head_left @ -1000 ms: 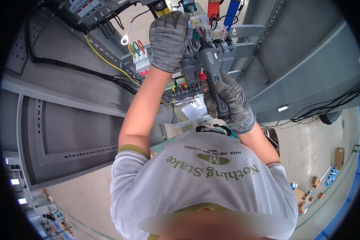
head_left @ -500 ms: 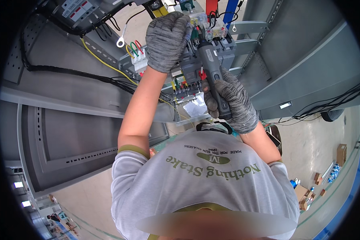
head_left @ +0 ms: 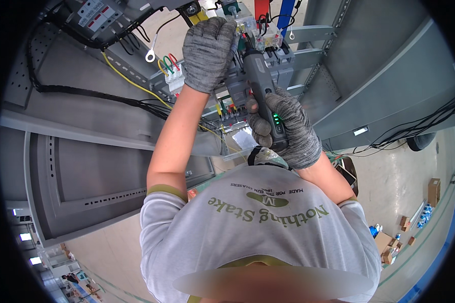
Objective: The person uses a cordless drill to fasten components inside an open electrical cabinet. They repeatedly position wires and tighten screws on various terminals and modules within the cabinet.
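Observation:
My right hand (head_left: 294, 126), in a grey knitted glove, is wrapped round a dark grey cordless electric screwdriver (head_left: 260, 73). Green lights glow on its handle. The tool slants up and left, its bit end reaching in among the terminals at the top of a grey circuit breaker (head_left: 284, 59) with clear covers. Beside the bit, my gloved left hand (head_left: 207, 56) is closed with its fingers curled away from view; what they grip is hidden. A white terminal block (head_left: 174, 80) with yellow, green and red wire loops lies just left of that hand.
Grey cabinet walls (head_left: 389, 91) and perforated rails (head_left: 313, 34) surround the work. A red busbar (head_left: 261, 10) and a blue one (head_left: 286, 12) stand at the top. A black cable bundle (head_left: 101, 94) and a yellow wire (head_left: 131, 78) run at left; a ring lug (head_left: 150, 54) hangs loose.
Green lights have come on along the screwdriver's handle. The screwdriver and my right hand have shifted slightly left and up. My left hand stays almost in place.

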A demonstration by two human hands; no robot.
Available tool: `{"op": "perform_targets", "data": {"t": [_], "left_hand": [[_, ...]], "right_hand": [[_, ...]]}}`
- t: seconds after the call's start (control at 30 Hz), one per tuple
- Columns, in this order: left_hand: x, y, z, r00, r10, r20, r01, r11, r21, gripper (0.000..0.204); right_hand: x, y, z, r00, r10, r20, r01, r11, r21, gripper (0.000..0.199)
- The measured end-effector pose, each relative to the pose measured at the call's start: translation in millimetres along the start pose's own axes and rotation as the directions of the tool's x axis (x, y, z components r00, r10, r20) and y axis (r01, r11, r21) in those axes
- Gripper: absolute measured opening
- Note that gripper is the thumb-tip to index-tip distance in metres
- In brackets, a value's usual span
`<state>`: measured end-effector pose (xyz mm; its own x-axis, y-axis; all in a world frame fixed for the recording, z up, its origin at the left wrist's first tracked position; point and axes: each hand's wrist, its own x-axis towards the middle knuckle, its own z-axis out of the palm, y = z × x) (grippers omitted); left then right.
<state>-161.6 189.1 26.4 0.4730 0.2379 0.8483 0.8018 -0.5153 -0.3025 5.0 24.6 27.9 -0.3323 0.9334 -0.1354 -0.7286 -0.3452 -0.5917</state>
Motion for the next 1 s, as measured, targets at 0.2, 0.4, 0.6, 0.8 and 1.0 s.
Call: {"op": "perform_targets", "data": {"t": [0.2,0.4,0.6,0.8,1.0], "left_hand": [[4,3,-1,1.0,0.014,0.011,-0.014,1.0,0.02,0.036],[13,10,-5,0.997,0.049,0.055,-0.052,0.997,0.061,0.041],[15,9,-9,0.993,0.046,0.107,-0.053,0.997,0.055,0.042],[15,6,-6,0.986,0.068,0.153,-0.081,0.993,0.082,0.049],[22,12,-16,0.973,0.1,0.21,-0.125,0.986,0.11,0.058]], "right_hand": [[1,3,-9,0.995,0.034,0.094,-0.031,0.999,-0.025,0.021],[2,6,-11,0.991,0.002,0.135,-0.002,1.0,-0.004,0.026],[1,6,-7,0.986,0.003,0.164,-0.024,0.991,0.13,0.018],[5,11,-14,0.983,0.016,0.185,-0.057,0.974,0.218,0.021],[6,8,-17,0.981,0.066,0.181,-0.102,0.975,0.196,0.022]]}}
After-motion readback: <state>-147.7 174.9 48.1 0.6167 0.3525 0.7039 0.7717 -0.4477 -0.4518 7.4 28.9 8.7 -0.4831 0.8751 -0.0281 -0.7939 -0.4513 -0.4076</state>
